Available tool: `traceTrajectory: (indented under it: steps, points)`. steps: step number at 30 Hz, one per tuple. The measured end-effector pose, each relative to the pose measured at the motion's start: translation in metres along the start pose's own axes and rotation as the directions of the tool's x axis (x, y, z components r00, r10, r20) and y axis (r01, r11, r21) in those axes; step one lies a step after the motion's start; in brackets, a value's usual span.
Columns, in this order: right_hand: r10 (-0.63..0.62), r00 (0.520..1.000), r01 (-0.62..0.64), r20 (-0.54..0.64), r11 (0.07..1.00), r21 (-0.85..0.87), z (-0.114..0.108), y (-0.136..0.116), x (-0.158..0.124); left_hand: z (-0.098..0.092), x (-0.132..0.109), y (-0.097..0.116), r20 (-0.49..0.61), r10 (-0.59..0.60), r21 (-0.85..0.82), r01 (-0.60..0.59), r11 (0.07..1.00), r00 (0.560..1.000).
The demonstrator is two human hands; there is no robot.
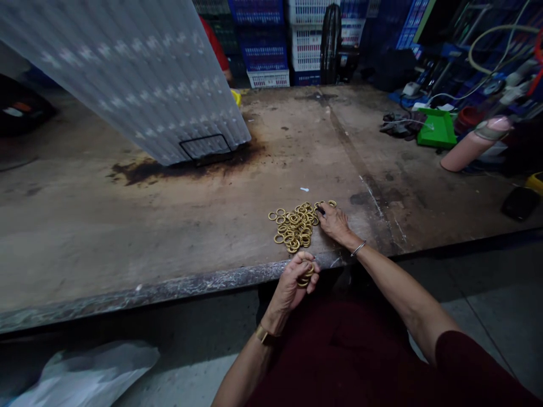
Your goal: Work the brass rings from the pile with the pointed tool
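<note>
A loose heap of brass-coloured metal rings (294,223) lies near the front edge of the wooden table. Just off that edge, my left hand (294,280) is curled around several of the same rings (305,278). At the heap's right side, my right hand (335,222) reaches down with bent fingers. A small black piece (320,210) shows at its fingertips, too small to name. A few rings lie beside and partly behind those fingers.
A tall stack of translucent ribbed sheets (169,85) leans in a black wire stand on the worn table (212,220). Further right are a green tray (436,129), a pink bottle (473,147) and cables. Blue and white crates (263,53) stand behind. A person's red sleeve (214,42) shows past the sheets.
</note>
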State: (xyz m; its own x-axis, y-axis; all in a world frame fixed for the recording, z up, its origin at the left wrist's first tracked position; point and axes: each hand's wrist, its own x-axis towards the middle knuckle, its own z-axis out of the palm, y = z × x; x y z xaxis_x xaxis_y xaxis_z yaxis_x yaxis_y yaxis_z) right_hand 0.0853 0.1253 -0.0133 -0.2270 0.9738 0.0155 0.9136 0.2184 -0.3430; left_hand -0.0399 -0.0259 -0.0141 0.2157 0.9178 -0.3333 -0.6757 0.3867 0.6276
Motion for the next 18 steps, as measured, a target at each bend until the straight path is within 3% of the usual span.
traceTrajectory:
  steps: [10, 14, 18]
  points:
    - [0.063, 0.998, -0.062, 0.033, 0.998, -0.023, -0.001, -0.010, 0.008, -0.002, 0.005, 0.003, -0.004, -0.045, -0.059, 0.044, 0.997, 0.999]
    - [0.025, 0.999, -0.025, -0.027, 1.000, -0.002, 0.003, -0.003, 0.007, 0.000, 0.008, 0.004, -0.028, -0.062, -0.046, 0.061, 0.997, 0.998]
    - [-0.096, 0.992, 0.101, -0.077, 0.992, 0.071, 0.011, 0.007, 0.002, 0.005, 0.010, 0.007, -0.109, -0.027, 0.017, 0.029, 0.999, 0.994]
